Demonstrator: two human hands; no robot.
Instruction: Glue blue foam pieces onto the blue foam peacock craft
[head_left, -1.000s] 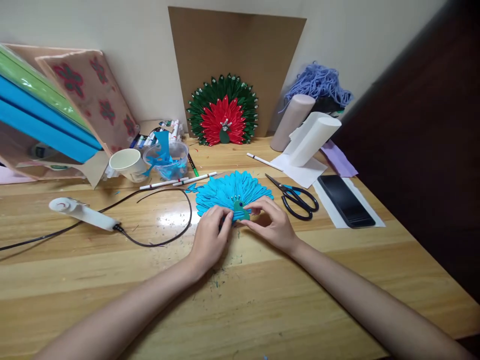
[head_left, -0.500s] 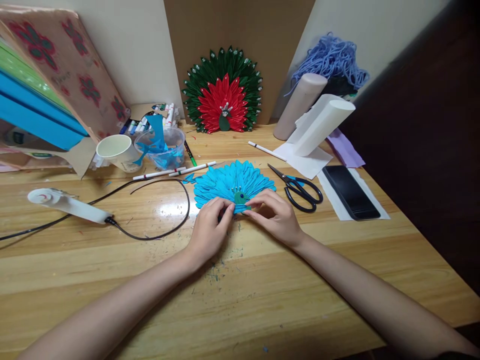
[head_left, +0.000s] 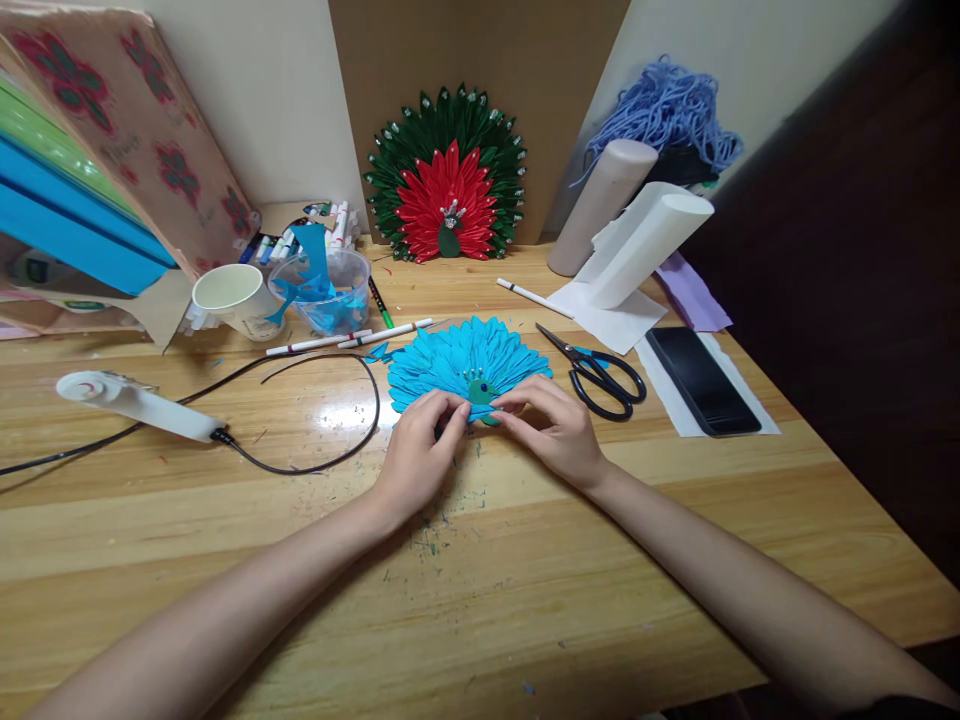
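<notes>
Centre of the wooden bench (head_left: 525, 590): blue paper peacock (head_left: 465, 362) is lying flat, fan of petals spreading away from the person, small green body (head_left: 480, 393) at its near edge.

Left hand (head_left: 420, 450) is sitting on the bench at the near-left edge of the fan, grip closed, thumb and fingertips (head_left: 455, 412) pinching the blue paper just left of the green body. Right hand (head_left: 551, 428) is mirroring it on the near-right side, fingertips pinched together on the fan's edge, touching the green body. Both forearms are running in from the bottom corners.

Around it:
- Black scissors (head_left: 600, 375) are lying just right of the fan, blades shut, pointing up-left.
- Black phone (head_left: 694, 380) is lying face up on white paper, further right.
- Two foam rolls (head_left: 637, 245) are leaning behind the scissors, blue yarn (head_left: 667, 105) bunched behind them.
- Finished red-and-green peacock (head_left: 448, 180) is standing against a brown cardboard sheet (head_left: 525, 50) at the wall.
- White pens (head_left: 352, 340) are lying just left of the fan; another is lying behind it.
- Clear tub (head_left: 326, 295) is holding blue scraps, paper cup (head_left: 232, 298) tipped beside it, markers behind.
- White glue gun (head_left: 135, 405) is lying far left, black cord (head_left: 330, 460) looping toward the fan.
- Coloured sheets (head_left: 67, 200) are stacked at the upper left.
</notes>
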